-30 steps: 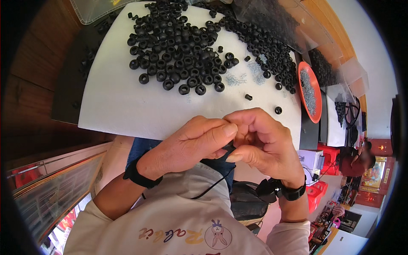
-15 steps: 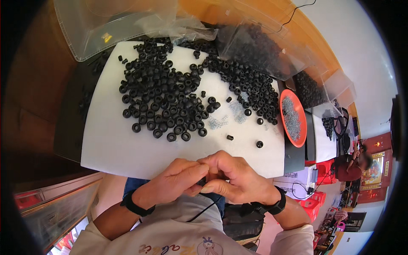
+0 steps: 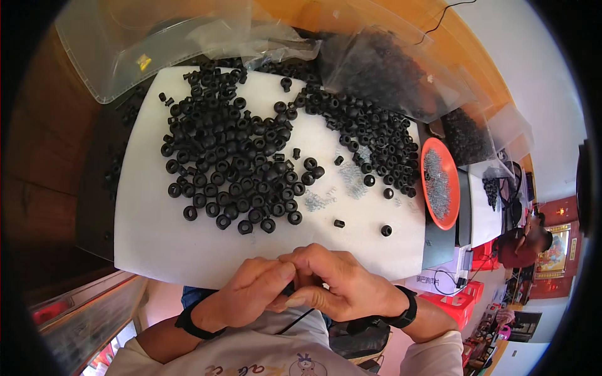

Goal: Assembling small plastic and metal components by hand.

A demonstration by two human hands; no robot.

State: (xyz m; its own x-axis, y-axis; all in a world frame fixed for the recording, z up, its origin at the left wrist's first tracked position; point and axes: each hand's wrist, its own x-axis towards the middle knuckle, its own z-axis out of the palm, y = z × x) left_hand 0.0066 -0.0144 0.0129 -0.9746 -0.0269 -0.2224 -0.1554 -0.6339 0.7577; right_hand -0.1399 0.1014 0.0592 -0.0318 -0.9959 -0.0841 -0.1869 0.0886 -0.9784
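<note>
Both hands working close together at the white board's (image 3: pixel 157 244) near edge. Left hand (image 3: pixel 248 294) and right hand (image 3: pixel 342 288) pinching one small black ring (image 3: pixel 288 290), possibly threading it; mostly hidden. Keeping fingertips tight would be helping.

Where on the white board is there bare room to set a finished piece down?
Bare strip on the white board along its near edge, between the black ring pile and both hands, left hand and right hand. Crowded: far half, and beside the orange dish.
</note>
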